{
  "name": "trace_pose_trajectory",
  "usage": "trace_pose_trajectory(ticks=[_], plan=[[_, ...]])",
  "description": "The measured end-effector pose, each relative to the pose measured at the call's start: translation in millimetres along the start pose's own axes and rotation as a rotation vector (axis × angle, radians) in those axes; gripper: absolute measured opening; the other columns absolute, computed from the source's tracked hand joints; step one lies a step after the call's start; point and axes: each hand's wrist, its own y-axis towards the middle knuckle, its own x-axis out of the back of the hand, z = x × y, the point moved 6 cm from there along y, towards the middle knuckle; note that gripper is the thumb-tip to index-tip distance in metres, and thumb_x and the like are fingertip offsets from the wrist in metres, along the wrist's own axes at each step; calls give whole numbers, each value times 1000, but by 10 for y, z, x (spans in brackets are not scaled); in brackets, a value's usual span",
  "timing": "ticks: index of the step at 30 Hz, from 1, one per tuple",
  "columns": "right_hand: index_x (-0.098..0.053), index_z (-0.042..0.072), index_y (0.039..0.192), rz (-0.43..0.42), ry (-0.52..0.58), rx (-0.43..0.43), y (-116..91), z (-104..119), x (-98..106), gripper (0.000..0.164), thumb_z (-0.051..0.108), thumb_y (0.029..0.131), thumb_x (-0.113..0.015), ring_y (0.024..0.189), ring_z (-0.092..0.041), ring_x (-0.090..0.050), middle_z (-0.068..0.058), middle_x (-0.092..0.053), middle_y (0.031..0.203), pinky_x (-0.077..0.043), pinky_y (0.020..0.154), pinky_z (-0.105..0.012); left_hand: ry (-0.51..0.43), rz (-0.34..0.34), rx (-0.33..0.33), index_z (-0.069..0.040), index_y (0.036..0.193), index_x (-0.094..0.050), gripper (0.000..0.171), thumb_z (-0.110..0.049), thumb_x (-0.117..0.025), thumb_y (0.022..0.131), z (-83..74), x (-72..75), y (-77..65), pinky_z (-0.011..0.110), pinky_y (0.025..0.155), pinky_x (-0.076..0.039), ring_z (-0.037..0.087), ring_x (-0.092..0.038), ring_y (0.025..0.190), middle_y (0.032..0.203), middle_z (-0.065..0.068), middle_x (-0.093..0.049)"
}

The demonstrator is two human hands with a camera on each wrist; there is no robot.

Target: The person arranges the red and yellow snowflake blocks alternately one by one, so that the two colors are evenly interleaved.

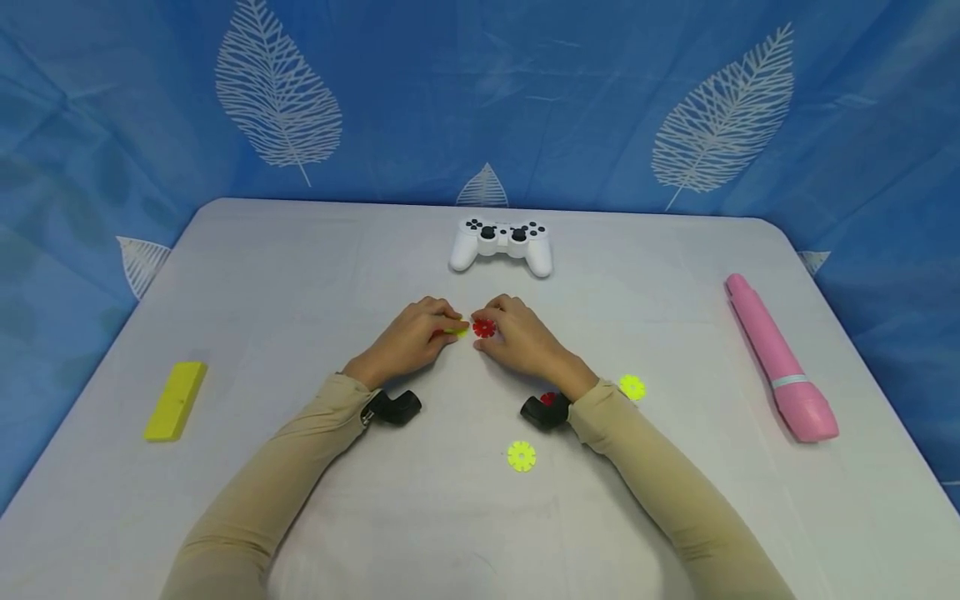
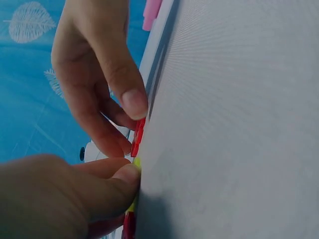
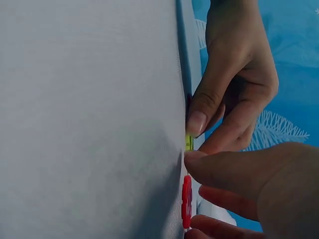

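Note:
My left hand [image 1: 408,337] pinches a notched yellow plastic disc [image 1: 461,329] between thumb and fingers, low over the table. Facing it, my right hand [image 1: 522,337] holds a notched red disc [image 1: 483,328] by its edges, thumb on one side and fingers on the other. In the left wrist view the yellow disc [image 2: 137,161] and that red disc [image 2: 138,137] meet edge to edge, or nearly so. A second red piece [image 2: 128,225] shows below the left fingers there. The right wrist view has the red disc [image 3: 187,201] standing out under the right thumb.
Loose yellow discs [image 1: 521,456] lie near the right forearm, and a red disc [image 1: 549,399] is partly hidden by the right wrist camera. A white game controller [image 1: 502,246] sits behind the hands. At left is a yellow block [image 1: 176,401]; at right, a pink folded umbrella [image 1: 780,358].

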Motion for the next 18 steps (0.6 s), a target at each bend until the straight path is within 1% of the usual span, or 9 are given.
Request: trace_pose_trajectory(ticks=[3, 8, 11, 14, 18], plan=[[-53, 10, 125, 33, -35, 29, -79, 23, -15, 46, 29, 84, -62, 116, -25, -45, -10, -48, 129, -39, 98, -40, 2, 4, 3, -10, 108, -67, 24, -11, -60, 85, 2, -3, 2, 34, 82, -43, 20, -53, 98, 104, 5, -61], [-43, 7, 134, 90, -92, 80, -213, 84, -50, 58, 33, 85, -60, 127, -27, -38, -12, -33, 144, -34, 103, -43, 4, 7, 8, -10, 108, -67, 24, -11, -61, 85, 0, -10, 3, 34, 82, -43, 19, -53, 97, 104, 4, -61], [-38, 5, 136, 105, -112, 95, -271, 116, -64, 62, 34, 86, -59, 129, -29, -36, -13, -28, 147, -33, 104, -43, 4, 11, 16, -10, 108, -67, 24, -11, -61, 85, 7, -19, 3, 34, 83, -43, 19, -53, 99, 104, 4, -61], [-37, 4, 137, 110, -126, 101, -309, 135, -74, 62, 34, 87, -58, 131, -30, -34, -15, -28, 147, -32, 105, -44, 5, 13, 20, -10, 109, -67, 25, -12, -61, 85, 10, -26, 4, 34, 84, -43, 19, -53, 100, 105, 4, -61], [-36, 4, 137, 124, -144, 89, -332, 135, -95, 61, 35, 88, -55, 132, -31, -31, -13, -28, 147, -30, 105, -47, 5, 9, 11, -10, 109, -67, 24, -11, -61, 85, 2, -22, 7, 35, 84, -43, 19, -53, 100, 105, 4, -61]])
